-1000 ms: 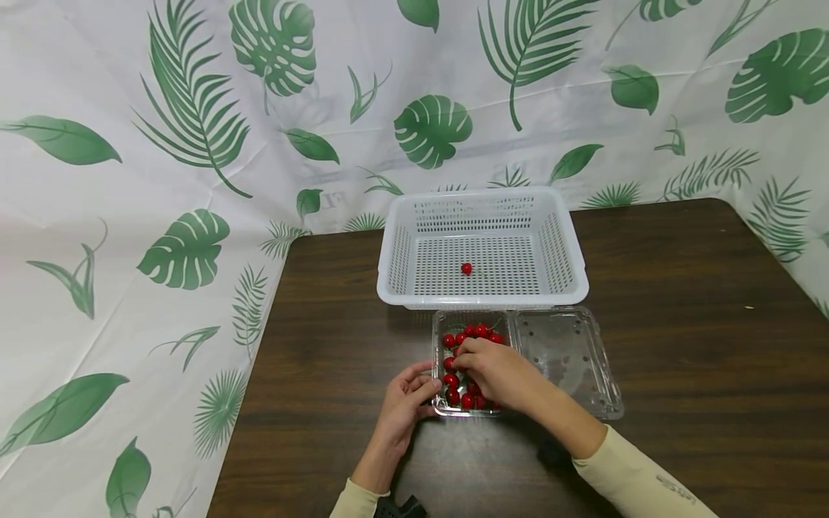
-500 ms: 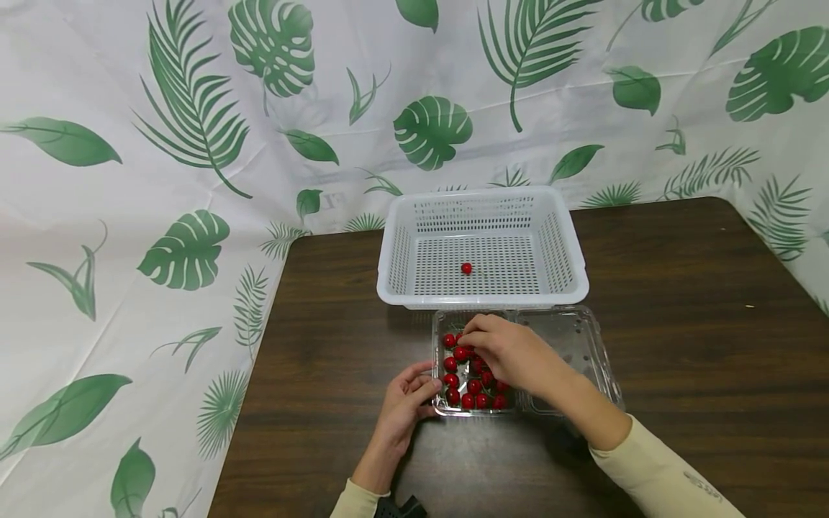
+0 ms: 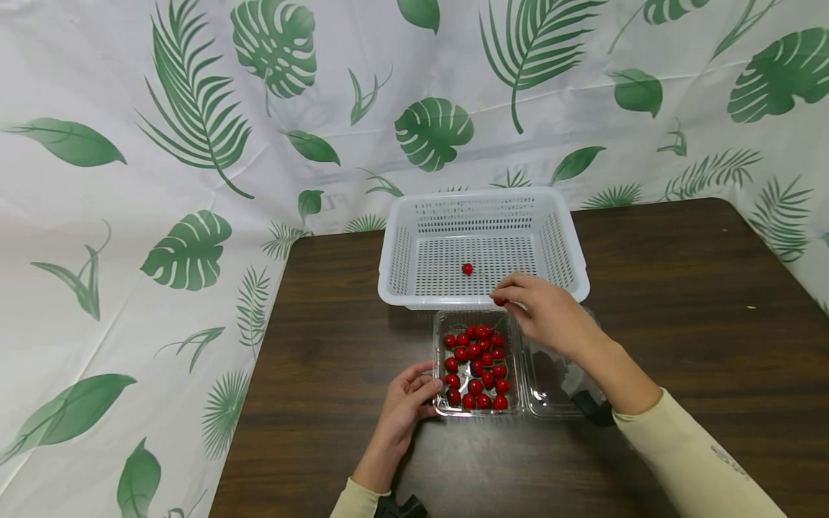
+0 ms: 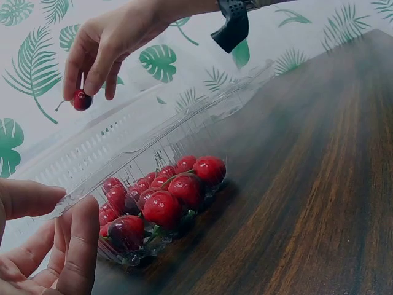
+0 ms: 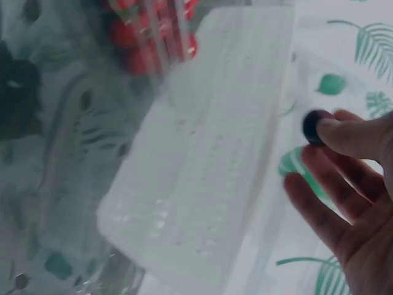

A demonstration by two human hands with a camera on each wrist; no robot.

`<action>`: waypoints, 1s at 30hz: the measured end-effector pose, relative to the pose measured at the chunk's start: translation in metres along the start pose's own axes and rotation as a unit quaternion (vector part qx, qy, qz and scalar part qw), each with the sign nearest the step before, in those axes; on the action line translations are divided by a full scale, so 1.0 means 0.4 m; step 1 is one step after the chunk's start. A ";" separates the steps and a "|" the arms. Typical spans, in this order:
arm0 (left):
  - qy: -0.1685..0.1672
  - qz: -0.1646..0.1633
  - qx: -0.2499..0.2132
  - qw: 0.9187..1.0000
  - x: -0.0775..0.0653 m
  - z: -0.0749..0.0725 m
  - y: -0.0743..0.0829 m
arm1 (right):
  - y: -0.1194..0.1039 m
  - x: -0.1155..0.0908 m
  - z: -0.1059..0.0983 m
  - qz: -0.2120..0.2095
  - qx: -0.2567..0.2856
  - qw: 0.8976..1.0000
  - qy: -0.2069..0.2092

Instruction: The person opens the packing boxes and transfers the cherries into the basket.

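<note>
Head view: right hand [image 3: 553,314] pinches one cherry [image 3: 500,301] between thumb and fingertips, over the near rim of the white perforated basket [image 3: 440,301]. Left hand [image 3: 401,406] pinches the left rim of the clear plastic clamshell [image 3: 463,373], thumb opposed to fingers. Cherry orientation, left wrist view: body near-spherical, long axis not readable; thin stem points left, dipping slightly. Basket's long axis runs left to right; clamshell lid [image 3: 545,385] lies opened rightward, partly covered by right hand and forearm. Fingers mask most of the held cherry from the head; right wrist view blurred, stem indistinct. Left hand cut off at left wrist frame edge. Appearance: dark red, glossy highlight; near-black, right wrist.
</note>
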State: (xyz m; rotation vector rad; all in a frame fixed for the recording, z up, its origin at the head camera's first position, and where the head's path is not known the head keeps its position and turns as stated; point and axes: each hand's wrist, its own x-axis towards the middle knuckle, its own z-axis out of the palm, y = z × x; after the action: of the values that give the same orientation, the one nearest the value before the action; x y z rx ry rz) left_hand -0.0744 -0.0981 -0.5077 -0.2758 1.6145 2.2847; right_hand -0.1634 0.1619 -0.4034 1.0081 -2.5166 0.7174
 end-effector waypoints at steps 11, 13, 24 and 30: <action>-0.001 0.004 0.005 1.000 -0.003 -0.001 0.000 | 0.056 -0.016 0.022 0.063 -0.013 0.997 0.052; -0.001 0.003 0.005 1.000 -0.003 0.000 0.001 | 0.062 -0.019 0.026 0.066 -0.014 0.996 0.053; 0.001 -0.001 0.006 1.000 -0.004 0.001 0.001 | 0.077 -0.039 0.041 0.090 -0.018 0.995 0.047; 0.002 0.000 0.010 1.000 -0.003 0.002 0.002 | 0.068 -0.043 0.040 0.104 -0.037 0.992 0.055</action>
State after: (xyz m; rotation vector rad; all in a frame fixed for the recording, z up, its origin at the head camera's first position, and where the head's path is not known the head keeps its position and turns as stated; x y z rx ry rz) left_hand -0.0737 -0.0979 -0.5063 -0.2773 1.6387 2.2676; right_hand -0.1727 0.1790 -0.4334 0.6694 -2.5546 0.7097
